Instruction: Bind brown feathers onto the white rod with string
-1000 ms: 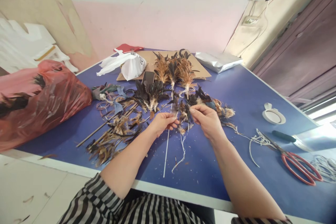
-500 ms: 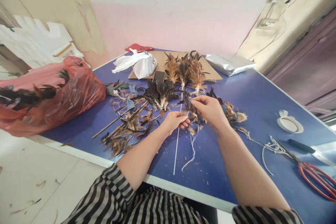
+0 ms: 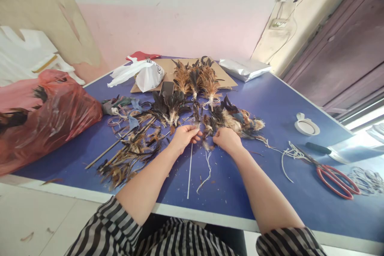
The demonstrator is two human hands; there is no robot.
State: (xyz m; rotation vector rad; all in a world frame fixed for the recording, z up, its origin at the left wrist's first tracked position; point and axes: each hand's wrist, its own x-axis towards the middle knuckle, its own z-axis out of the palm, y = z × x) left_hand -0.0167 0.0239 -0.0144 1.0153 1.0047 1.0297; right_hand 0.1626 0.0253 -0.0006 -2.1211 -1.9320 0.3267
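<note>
My left hand [image 3: 185, 138] is closed in a pinch over the middle of the blue table, with a dark feather [image 3: 196, 113] standing up from its fingertips. My right hand [image 3: 227, 140] has its fingers pressed together low beside a small pile of loose brown feathers [image 3: 208, 125]; what it grips, if anything, is hidden. A thin white stick [image 3: 190, 172] lies below my left hand, and a loose white string [image 3: 207, 172] curls near it. Beyond the hands lie a bundle of black feathers [image 3: 173, 108] and tied brown feather bundles [image 3: 209, 82].
Feathers and sticks [image 3: 129, 156] are scattered at left beside a red plastic bag [image 3: 57, 116]. At right are red-handled scissors [image 3: 337, 180], a knife [image 3: 318, 148] and a tape roll [image 3: 306, 127]. Cardboard [image 3: 168, 68], a white bag [image 3: 150, 76] and a silver packet [image 3: 244, 70] stand behind.
My right hand has come down from above the feather in my left hand to the small feathers on the table. The whole view has turned slightly to the right.
</note>
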